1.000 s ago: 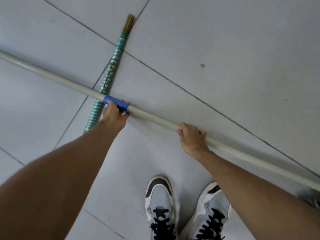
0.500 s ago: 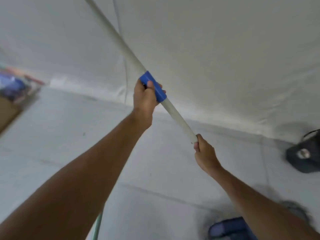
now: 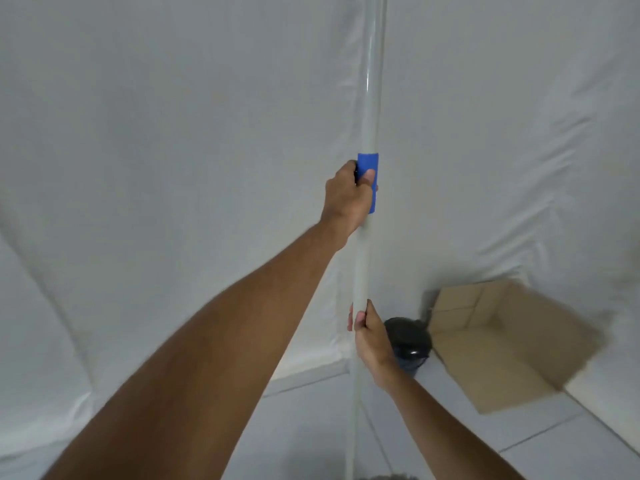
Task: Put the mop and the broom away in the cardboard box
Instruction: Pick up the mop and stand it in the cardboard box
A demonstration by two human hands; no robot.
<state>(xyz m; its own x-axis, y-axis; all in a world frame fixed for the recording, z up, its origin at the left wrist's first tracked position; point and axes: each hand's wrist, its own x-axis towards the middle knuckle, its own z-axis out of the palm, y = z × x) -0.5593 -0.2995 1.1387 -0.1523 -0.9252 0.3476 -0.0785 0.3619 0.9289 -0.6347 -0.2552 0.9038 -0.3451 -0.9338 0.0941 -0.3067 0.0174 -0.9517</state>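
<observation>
Against a white sheet, left hand and right hand clench the upright mop pole, likely for carrying to the open cardboard box nearby.

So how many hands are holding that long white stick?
2. The left hand grips the long white stick higher up, at its blue band. The right hand grips it lower down, in front of the cardboard box.

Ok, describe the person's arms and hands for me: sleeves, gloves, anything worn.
Both forearms are bare up to the frame edge, with no sleeves visible. The left hand and right hand wear no gloves, and no watch, ring or wristband shows on either.
</observation>
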